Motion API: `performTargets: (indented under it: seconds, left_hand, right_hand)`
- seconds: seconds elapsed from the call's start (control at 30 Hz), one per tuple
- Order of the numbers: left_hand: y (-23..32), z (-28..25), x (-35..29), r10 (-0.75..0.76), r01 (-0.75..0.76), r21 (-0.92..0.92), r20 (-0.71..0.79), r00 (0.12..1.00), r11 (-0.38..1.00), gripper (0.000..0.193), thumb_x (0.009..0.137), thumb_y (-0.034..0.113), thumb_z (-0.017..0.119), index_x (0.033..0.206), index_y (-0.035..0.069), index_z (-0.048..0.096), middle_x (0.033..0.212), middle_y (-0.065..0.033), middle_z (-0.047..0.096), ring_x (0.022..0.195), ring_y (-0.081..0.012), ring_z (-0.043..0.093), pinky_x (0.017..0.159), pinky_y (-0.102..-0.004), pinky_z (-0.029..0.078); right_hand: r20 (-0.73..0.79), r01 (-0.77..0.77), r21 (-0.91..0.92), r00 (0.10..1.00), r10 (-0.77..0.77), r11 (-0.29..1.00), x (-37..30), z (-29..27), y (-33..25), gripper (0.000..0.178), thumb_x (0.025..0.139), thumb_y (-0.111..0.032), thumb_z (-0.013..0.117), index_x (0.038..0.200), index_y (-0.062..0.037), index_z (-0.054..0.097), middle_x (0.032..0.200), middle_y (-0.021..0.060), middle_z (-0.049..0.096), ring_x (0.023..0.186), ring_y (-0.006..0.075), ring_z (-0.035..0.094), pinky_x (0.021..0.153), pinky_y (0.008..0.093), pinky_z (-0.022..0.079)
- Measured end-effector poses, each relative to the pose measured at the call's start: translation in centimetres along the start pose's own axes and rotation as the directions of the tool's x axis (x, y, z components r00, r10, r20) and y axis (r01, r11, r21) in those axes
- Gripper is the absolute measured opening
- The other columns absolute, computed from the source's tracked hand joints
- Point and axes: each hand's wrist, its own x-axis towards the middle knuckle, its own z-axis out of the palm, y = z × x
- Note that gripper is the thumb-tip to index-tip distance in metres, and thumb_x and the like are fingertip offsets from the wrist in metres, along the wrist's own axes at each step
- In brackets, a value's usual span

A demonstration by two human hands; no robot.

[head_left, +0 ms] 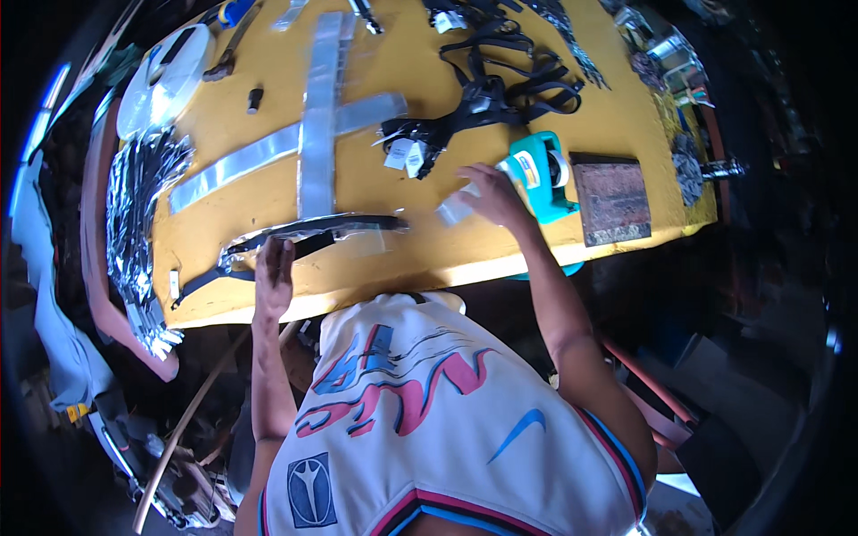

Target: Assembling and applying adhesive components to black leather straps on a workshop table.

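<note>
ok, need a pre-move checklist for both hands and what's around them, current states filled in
1. Left hand at the black strap in clear plastic: ok, fingers over it.
2. Right hand at the clear, flat strip: ok; firmness of grip: cannot tell.
3. Strip free of the teal plastic tape dispenser: cannot tell, hand blocks the view.
4. Tangled black straps apart from the wrapped strap: ok.
5. Long silvery strip clear of the wrapped strap: not ok, its near end reaches it.

Light is brightening the table [420, 259], plastic strips [318, 170] are glinting, surroundings are sinking into shadow, and outer edges are bending.
</note>
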Motion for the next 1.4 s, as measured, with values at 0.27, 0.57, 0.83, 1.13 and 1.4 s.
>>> performTargets:
  seconds: [0.27,0.57,0.83,1.13,1.4]
  left_hand:
    - [3.1,1.3,-0.4,0.069,-0.053,-0.203,0.076,0.995,0.978,0.016,0.101,0.012,0.054,0.092,-0.001,0.051,0.075,-0.0113,0.053,0.067,-0.0186,0.045,0.063,-0.0336,0.04]
    - [-4.8,-3.1,-0.3,0.112,-0.076,-0.105,0.398,0.91,0.992,0.023,0.091,0.02,0.062,0.098,-0.002,0.061,0.087,-0.0198,0.065,0.08,-0.0354,0.063,0.074,-0.0418,0.048]
    - [-4.3,-4.3,1.3,0.242,-0.207,-0.125,0.439,0.866,0.97,0.017,0.088,0.014,0.06,0.096,-0.002,0.062,0.086,-0.0198,0.064,0.081,-0.0383,0.062,0.074,-0.0439,0.048]
    - [-7.5,-7.6,1.3,0.021,0.037,-0.101,0.517,0.856,0.994,0.025,0.097,0.022,0.061,0.102,-0.001,0.061,0.095,-0.0142,0.065,0.092,-0.021,0.061,0.085,-0.0336,0.046]
    - [-6.4,-9.5,1.4,0.108,-0.033,-0.161,0.481,0.87,0.986,0.021,0.091,0.018,0.06,0.096,-0.002,0.061,0.088,-0.0182,0.063,0.084,-0.0317,0.061,0.078,-0.0404,0.046]
  right_hand:
    - [0.468,-0.075,0.714,0.791,-0.394,0.696,6.3,9.3,-16.6,0.059,0.085,-0.025,0.079,0.133,-0.0018,0.054,0.11,0.0097,0.067,0.108,0.0184,0.061,0.093,0.033,0.047]
    - [0.67,-0.342,0.53,0.729,-0.136,0.776,5.4,8.4,-17.0,0.061,0.077,-0.012,0.082,0.13,0.0002,0.054,0.08,0.005,0.069,0.072,0.0098,0.063,0.064,0.0265,0.049]
    - [0.673,-0.36,0.58,0.717,-0.182,0.73,6.8,13.0,-19.0,0.064,0.078,-0.01,0.082,0.134,-0.0004,0.053,0.081,0.0046,0.069,0.072,0.0085,0.063,0.065,0.0253,0.049]
    - [0.691,-0.405,0.598,0.698,-0.188,0.691,7.7,13.6,-21.3,0.065,0.077,-0.012,0.084,0.133,-0.0004,0.053,0.079,0.0034,0.069,0.07,0.0071,0.061,0.061,0.0241,0.046]
    - [0.679,-0.321,0.621,0.676,-0.286,0.715,8.7,17.7,-23.2,0.066,0.077,-0.011,0.084,0.134,-0.0018,0.051,0.075,0.0022,0.067,0.068,0.0053,0.057,0.058,0.024,0.043]
